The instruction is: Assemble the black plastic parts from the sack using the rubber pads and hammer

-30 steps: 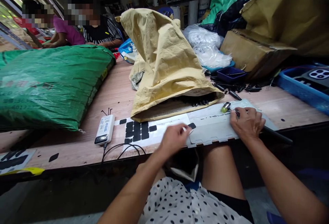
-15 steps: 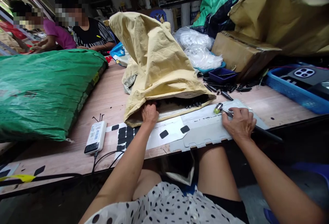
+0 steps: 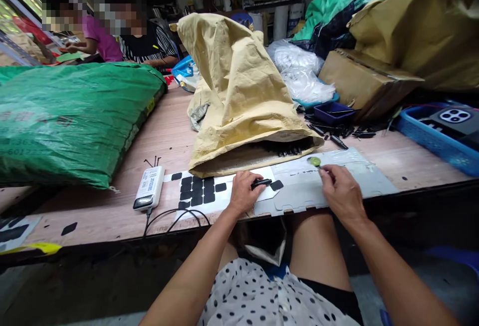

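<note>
My left hand is closed around a small black pen-like piece, over the white sheet in front of the sack. In my right hand is a small hammer with a yellow-green face, its head above the grey board; my hand covers most of its handle. The yellow-brown sack lies with its mouth toward me, and several black pieces show inside. Black rounded stickers cover part of the white sheet.
A white power bank with cables lies left of the sheet. The green sack fills the left side. Loose black pieces, a purple tray, a cardboard box and a blue basket are at right. Two people sit at the far left.
My left hand has come out of the sack mouth, toward me and right, with a black piece in it. The right hand has shifted slightly left and turned the hammer.
</note>
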`<state>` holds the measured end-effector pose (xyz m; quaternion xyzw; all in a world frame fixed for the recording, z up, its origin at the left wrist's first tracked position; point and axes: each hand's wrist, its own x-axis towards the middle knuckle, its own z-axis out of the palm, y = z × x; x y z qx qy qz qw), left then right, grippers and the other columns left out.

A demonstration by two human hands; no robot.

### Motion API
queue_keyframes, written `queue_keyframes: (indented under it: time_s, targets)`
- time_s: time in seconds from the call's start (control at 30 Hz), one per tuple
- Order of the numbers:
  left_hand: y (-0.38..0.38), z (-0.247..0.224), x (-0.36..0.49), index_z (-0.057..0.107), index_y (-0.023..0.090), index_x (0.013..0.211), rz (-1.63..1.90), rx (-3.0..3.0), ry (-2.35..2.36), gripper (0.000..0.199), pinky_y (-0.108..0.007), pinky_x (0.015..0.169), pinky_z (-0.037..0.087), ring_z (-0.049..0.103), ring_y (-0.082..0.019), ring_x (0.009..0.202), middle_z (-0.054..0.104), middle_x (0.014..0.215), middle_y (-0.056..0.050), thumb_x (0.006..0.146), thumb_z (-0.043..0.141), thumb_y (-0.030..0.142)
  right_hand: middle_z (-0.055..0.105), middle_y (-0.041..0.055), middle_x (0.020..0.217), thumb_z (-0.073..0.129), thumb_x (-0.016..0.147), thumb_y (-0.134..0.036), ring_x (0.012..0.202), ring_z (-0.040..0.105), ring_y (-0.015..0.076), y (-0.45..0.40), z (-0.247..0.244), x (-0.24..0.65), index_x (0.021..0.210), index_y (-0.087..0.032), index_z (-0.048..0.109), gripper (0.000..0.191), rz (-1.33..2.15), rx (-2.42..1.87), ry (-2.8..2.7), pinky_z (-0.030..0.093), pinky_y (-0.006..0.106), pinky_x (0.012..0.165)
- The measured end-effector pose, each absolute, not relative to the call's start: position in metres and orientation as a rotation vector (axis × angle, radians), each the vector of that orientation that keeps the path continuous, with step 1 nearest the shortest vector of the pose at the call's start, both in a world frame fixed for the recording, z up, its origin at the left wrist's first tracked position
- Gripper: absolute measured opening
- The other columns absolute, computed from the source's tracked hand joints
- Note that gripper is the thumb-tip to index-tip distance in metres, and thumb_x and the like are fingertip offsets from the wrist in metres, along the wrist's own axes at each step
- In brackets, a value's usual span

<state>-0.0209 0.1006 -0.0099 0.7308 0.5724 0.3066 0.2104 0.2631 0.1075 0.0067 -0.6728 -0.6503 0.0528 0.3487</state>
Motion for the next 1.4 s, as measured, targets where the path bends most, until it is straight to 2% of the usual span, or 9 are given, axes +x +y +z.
queue_keyframes:
  time_s: [0.17, 0.27, 0.47, 0.73, 0.83, 1.0, 1.17, 1.3, 1.4]
  targets:
    - [0.104, -0.010, -0.024, 0.072, 0.024, 0.096, 0.915, 1.990, 1.565, 0.018, -0.036, 0.092, 0.042, 0.055, -0.023, 0.099, 0.070, 0.095, -0.002, 0.080, 0.078, 0.022, 0.068, 0.0087, 0.112, 0.045, 0.100, -0.032, 0.102, 0.064, 0.0234, 0.078, 0.019, 0.192, 0.125, -0.024, 0.063, 0.032, 0.480, -1.337, -1.817, 0.050, 0.036, 0.091]
    - [0.104, -0.010, -0.024, 0.071, 0.023, 0.094, 0.910, 1.941, 1.583, 0.018, -0.035, 0.090, 0.042, 0.055, -0.023, 0.099, 0.069, 0.094, -0.001, 0.078, 0.079, 0.021, 0.068, 0.0074, 0.106, 0.044, 0.101, -0.029, 0.097, 0.065, 0.0223, 0.072, 0.021, 0.167, 0.129, -0.025, 0.063, 0.034, 0.410, -1.325, -1.912, 0.050, 0.034, 0.087]
    - [0.105, -0.008, -0.023, 0.072, 0.022, 0.089, 0.870, 1.894, 1.634, 0.017, -0.035, 0.088, 0.042, 0.053, -0.023, 0.097, 0.067, 0.091, -0.002, 0.075, 0.081, 0.020, 0.065, 0.0043, 0.093, 0.043, 0.102, -0.024, 0.080, 0.064, 0.0193, 0.069, 0.019, 0.152, 0.132, -0.029, 0.064, 0.037, 0.204, -1.499, -2.086, 0.046, 0.029, 0.067]
    - [0.105, -0.011, -0.022, 0.073, 0.023, 0.090, 0.942, 1.891, 1.603, 0.018, -0.036, 0.089, 0.043, 0.054, -0.023, 0.098, 0.069, 0.091, -0.002, 0.075, 0.078, 0.017, 0.066, 0.0040, 0.095, 0.045, 0.101, -0.024, 0.085, 0.064, 0.0190, 0.073, 0.019, 0.162, 0.130, -0.028, 0.065, 0.036, 0.153, -1.539, -2.010, 0.045, 0.028, 0.070]
    - [0.105, -0.012, -0.022, 0.072, 0.023, 0.091, 0.942, 1.914, 1.603, 0.018, -0.037, 0.090, 0.043, 0.054, -0.023, 0.098, 0.069, 0.093, -0.002, 0.075, 0.077, 0.017, 0.067, 0.0030, 0.096, 0.047, 0.101, -0.026, 0.085, 0.065, 0.0183, 0.076, 0.018, 0.171, 0.128, -0.028, 0.067, 0.034, 0.144, -1.554, -2.014, 0.045, 0.028, 0.070]
    - [0.103, -0.011, -0.022, 0.071, 0.022, 0.091, 0.927, 1.937, 1.612, 0.018, -0.039, 0.092, 0.043, 0.054, -0.024, 0.099, 0.069, 0.095, -0.002, 0.075, 0.077, 0.017, 0.068, 0.0026, 0.101, 0.053, 0.098, -0.031, 0.086, 0.063, 0.0184, 0.104, 0.017, 0.231, 0.121, -0.028, 0.070, 0.028, -0.109, -1.704, -1.907, 0.042, 0.029, 0.069]
    - [0.105, -0.014, -0.023, 0.071, 0.023, 0.092, 0.900, 1.932, 1.618, 0.015, -0.040, 0.091, 0.043, 0.053, -0.025, 0.098, 0.068, 0.094, -0.003, 0.077, 0.075, 0.019, 0.066, 0.0056, 0.091, 0.055, 0.095, -0.029, 0.084, 0.058, 0.0219, 0.141, -0.006, 0.303, 0.108, -0.024, 0.075, 0.025, -0.333, -1.734, -2.057, 0.038, 0.033, 0.071]
    - [0.107, -0.010, -0.028, 0.072, 0.022, 0.096, 0.924, 1.921, 1.549, 0.013, -0.040, 0.092, 0.042, 0.054, -0.025, 0.100, 0.068, 0.095, -0.004, 0.084, 0.070, 0.025, 0.067, 0.0075, 0.094, 0.054, 0.094, -0.029, 0.088, 0.054, 0.0243, 0.152, -0.026, 0.319, 0.110, -0.022, 0.074, 0.026, -0.341, -1.689, -2.052, 0.038, 0.034, 0.076]
    - [0.091, 0.013, -0.029, 0.071, 0.021, 0.100, 1.044, 1.845, 1.445, 0.015, -0.038, 0.093, 0.043, 0.056, -0.024, 0.101, 0.068, 0.099, -0.005, 0.092, 0.061, 0.029, 0.066, 0.0076, 0.095, 0.054, 0.093, -0.030, 0.088, 0.053, 0.0242, 0.152, -0.031, 0.317, 0.109, -0.022, 0.073, 0.026, -0.313, -1.684, -2.021, 0.038, 0.035, 0.076]
